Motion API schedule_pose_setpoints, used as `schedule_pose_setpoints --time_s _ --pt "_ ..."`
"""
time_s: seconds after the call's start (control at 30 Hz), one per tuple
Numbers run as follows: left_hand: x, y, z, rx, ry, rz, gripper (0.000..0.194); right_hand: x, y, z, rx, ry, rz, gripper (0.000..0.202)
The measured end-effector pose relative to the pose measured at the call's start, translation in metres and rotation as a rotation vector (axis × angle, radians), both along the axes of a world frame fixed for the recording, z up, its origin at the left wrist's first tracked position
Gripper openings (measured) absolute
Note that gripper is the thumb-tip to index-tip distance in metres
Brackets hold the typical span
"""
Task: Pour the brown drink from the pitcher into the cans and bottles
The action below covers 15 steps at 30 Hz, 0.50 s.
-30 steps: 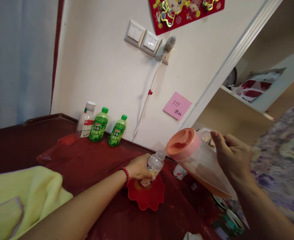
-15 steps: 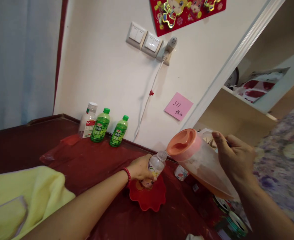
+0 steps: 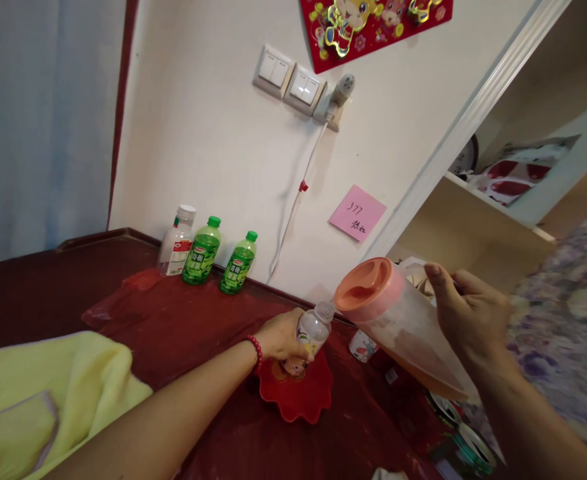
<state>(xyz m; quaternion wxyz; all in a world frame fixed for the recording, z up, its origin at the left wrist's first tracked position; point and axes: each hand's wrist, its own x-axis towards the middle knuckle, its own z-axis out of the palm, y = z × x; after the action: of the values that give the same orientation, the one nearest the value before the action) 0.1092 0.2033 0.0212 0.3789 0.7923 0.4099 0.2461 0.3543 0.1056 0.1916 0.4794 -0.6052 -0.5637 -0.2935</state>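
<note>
Yellow cloth (image 3: 73,393) on the bench (image 3: 228,440), near left; opened cans (image 3: 473,450) near right. Right hand (image 3: 476,313): fingers closed round the handle of a plastic jug (image 3: 408,337), thumb uppermost, some fingers hidden. Jug body lies left of those fingers, tipped, orange lid (image 3: 366,287) toward the bottle, amber liquid along its lower side. Left hand (image 3: 282,337): fingers wrapped round the clear bottle (image 3: 316,327), low on the label; shoulder and open mouth clear above them, just beside the jug's rim (contact unclear). Bottle leans slightly, over the red dish (image 3: 296,400); its base is hidden. Farther back, two green bottles (image 3: 200,257) and a white-capped bottle (image 3: 176,247) stand by the wall (image 3: 213,133).
</note>
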Motion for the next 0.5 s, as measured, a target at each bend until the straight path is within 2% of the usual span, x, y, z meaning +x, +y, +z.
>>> schedule_pose_setpoints --time_s 0.5 --pt "-0.0024 -0.0018 0.0018 0.016 0.011 0.004 0.068 0.0044 0.0004 -0.0003 0.003 -0.008 0.001 0.084"
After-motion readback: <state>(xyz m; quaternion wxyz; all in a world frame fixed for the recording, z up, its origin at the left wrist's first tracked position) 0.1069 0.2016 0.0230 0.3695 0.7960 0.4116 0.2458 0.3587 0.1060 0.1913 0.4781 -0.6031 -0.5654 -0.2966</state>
